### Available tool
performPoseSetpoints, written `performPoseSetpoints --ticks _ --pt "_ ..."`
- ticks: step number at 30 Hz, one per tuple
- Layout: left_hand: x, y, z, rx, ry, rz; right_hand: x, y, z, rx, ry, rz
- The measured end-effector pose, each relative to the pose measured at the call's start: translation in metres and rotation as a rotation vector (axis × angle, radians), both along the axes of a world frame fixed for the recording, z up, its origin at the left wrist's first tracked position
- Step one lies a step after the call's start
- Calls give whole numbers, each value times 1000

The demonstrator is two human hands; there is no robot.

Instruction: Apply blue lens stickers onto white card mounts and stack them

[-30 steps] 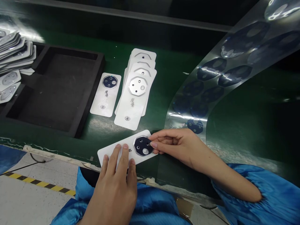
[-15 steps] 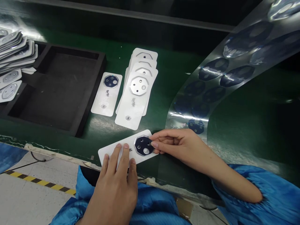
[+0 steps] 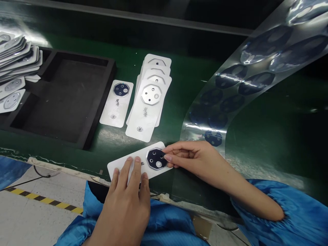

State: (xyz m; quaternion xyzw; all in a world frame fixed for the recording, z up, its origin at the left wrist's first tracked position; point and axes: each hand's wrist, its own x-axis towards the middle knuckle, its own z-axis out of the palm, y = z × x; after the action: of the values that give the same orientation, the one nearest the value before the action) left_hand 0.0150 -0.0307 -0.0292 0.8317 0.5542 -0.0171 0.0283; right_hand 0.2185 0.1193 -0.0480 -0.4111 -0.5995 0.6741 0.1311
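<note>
The white card [image 3: 115, 166] is pressed flat under the spread left hand [image 3: 125, 201], its long axis slanting up rightward to the dark eight-sided patch [image 3: 155, 159], pinched at its edge by the right hand [image 3: 194, 160].

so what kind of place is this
Probably a factory assembly line for small electronic parts, perhaps phone camera lens covers: there's a green conveyor belt, white cards carrying octagonal lens pieces, a clear film of dark pieces, and a blue work sleeve.
</note>
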Motion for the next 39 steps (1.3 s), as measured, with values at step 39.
performPoseSetpoints --ticks 39 --pt "-30 -34 -27 76 -5 97 29 37 3 951 14 -151"
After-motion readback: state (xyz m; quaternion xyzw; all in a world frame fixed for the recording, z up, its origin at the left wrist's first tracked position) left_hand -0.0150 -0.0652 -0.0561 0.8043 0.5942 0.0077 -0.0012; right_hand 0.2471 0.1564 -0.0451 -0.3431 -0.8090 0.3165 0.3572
